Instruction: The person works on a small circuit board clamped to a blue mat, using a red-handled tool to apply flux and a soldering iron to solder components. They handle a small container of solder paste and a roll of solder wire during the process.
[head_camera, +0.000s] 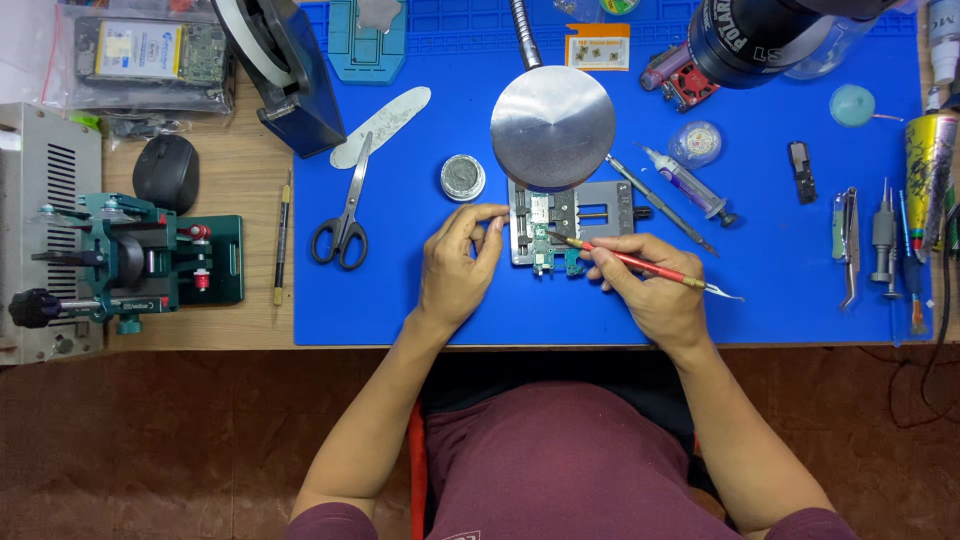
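Wooden bench and a blue mat are lying under you, and going from the left you are passing a grey box, a green jig, a black mouse, then on the mat scissors and a round tin. Your left hand is resting just beside the metal holder, its fingers curled narrow and touching the holder's left edge to steady it. Clamped at the holder's lower edge is sitting the small circuit board, green and thin, partly under a round metal lamp head. Your right hand is pinching a red-handled tool like a pen, fingers closed around its shaft, the tip meeting the board. That board is looking light, stiff and fragile, with tiny parts on its face, so you are better off taking it by its bare edges, or moving it by the holder, which looks heavy and rigid enough to stay put. Further right a syringe is lying at an angle near the holder, then a row of tweezers and drivers well apart at the mat's right edge.
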